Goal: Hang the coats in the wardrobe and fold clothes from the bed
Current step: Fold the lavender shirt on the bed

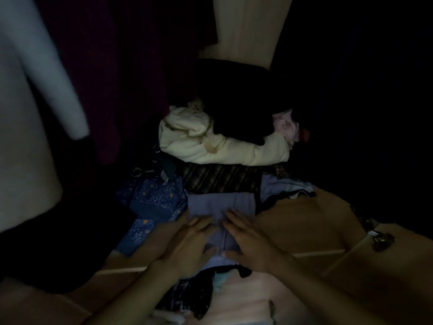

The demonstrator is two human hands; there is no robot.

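My left hand lies flat, fingers straight, on the folded lilac garment at the front edge of the wooden wardrobe shelf. My right hand presses beside it, equally flat. I judge I'm smoothing a finished fold. Next I should lift both palms without dragging it.

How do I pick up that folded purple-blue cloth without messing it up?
Probably by its side edges: left hand under the left edge of the folded cloth, right hand under the right, coming from the near front. It lies flat and squared, so lifting both sides together should keep the fold.
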